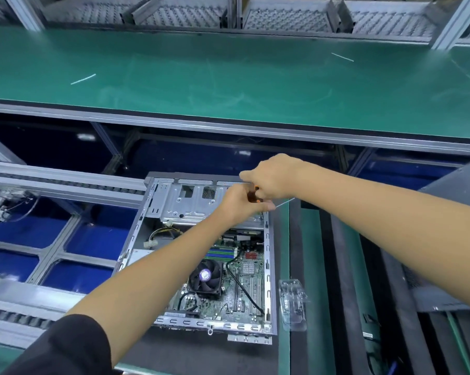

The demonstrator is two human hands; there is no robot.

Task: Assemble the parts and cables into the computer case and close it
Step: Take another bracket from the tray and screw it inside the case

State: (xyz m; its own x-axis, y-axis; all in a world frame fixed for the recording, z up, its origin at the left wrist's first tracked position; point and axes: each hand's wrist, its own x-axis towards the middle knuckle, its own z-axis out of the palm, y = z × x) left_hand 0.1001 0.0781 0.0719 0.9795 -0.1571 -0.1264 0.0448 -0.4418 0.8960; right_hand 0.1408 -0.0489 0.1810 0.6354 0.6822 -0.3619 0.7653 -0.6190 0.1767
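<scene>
Where hands (255, 193) meet, fingers (266, 205) curled.

1. The computer case (271, 266) lies flat, side open, at 6 o'clock.
2. Its motherboard (244, 290) carries a black cooling fan (205, 277).
3. A silver drive cage (190, 203) fills its 12 o'clock end.
</scene>
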